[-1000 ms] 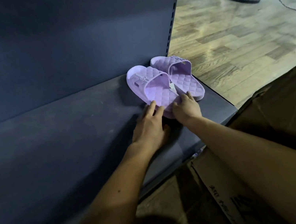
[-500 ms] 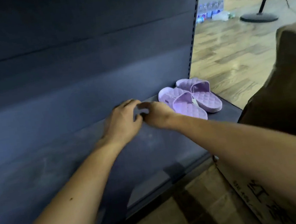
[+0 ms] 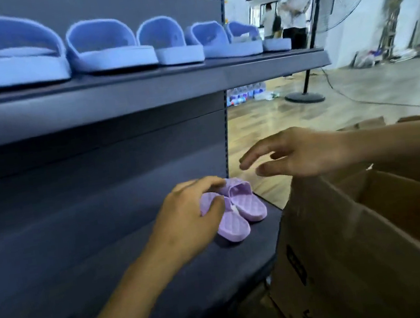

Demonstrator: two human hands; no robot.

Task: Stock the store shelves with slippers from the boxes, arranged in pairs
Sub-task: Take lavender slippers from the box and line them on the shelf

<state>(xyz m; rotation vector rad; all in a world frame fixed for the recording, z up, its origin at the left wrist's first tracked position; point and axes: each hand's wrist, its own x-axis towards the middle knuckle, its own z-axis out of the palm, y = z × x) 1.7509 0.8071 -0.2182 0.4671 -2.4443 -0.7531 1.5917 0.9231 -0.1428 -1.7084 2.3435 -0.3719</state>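
Observation:
A pair of lilac quilted slippers [image 3: 241, 208] lies side by side at the right end of the dark lower shelf [image 3: 166, 274]. My left hand [image 3: 188, 219] hovers in front of the pair's left slipper, fingers apart, holding nothing. My right hand [image 3: 295, 154] is in the air to the right, over the open cardboard box [image 3: 366, 244], fingers spread and empty. The upper shelf [image 3: 139, 93] carries a row of several light blue slippers [image 3: 110, 48].
The box stands on the wooden floor against the shelf's right end. Behind it stand a pedestal fan [image 3: 307, 89], a cable on the floor, packed water bottles [image 3: 246, 96] and two people [image 3: 294, 2] at the back.
Both hands have left the lilac pair. My right hand swung out to the right over the box, and my view has risen, bringing the upper shelf of blue slippers into sight.

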